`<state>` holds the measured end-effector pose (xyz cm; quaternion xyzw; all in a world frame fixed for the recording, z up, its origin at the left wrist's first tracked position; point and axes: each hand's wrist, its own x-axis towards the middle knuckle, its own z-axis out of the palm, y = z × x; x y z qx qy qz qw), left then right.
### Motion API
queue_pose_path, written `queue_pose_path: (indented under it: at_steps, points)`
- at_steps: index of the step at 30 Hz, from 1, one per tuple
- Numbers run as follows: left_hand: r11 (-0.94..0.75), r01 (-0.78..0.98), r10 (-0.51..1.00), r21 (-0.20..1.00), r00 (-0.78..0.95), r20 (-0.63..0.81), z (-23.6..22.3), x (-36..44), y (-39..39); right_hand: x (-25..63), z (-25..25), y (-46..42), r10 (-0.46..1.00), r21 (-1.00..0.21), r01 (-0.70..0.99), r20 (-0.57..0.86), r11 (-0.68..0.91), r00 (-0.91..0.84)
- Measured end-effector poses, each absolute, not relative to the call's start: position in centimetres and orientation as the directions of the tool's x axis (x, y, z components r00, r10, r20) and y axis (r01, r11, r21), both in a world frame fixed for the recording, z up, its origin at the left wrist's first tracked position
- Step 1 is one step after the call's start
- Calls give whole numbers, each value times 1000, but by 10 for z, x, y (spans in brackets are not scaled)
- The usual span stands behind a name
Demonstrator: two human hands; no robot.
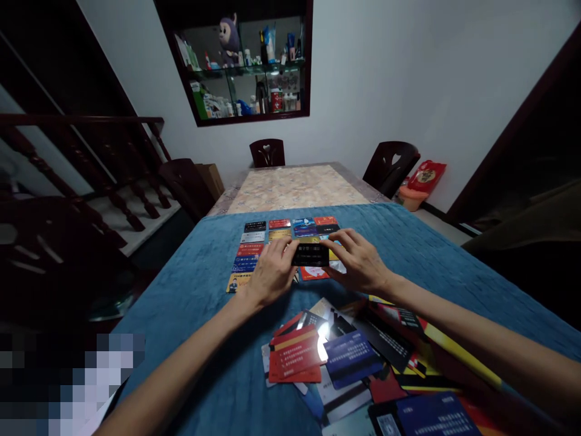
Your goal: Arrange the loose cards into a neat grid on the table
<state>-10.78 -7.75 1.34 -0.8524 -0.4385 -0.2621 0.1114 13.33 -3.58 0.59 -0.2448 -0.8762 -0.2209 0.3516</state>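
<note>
A black card (310,255) with pale lettering is held up above the blue cloth, gripped at both ends. My left hand (273,269) pinches its left edge between thumb and fingers. At the opposite edge, my right hand (356,259) has it between thumb and fingertips too. Behind and beneath the hands lie cards in columns, among them a blue card (304,227), a red card (279,223) and a yellow card (236,283). My hands partly cover this layout. Nearer to me is a loose heap of cards, with a red card (297,354) and a dark blue card (353,357) on top.
The blue cloth (195,315) covers the near part of the table; a patterned tabletop (304,184) shows beyond. Dark chairs (391,166) stand around it. A wooden railing (82,121) runs on the left, and a wall shelf (245,69) holds bottles and a plush toy.
</note>
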Motion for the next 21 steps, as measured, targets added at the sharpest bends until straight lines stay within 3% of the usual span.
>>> queue_pose_path:
  at_steps: [10,21]
  points:
    - [-437,897,828,-62,428,362,39,-155,-40,79,22,27,376,166,534,541,829,-752]
    - [-332,943,915,-12,325,238,46,-206,20,8,41,80,592,109,635,270,765,-759]
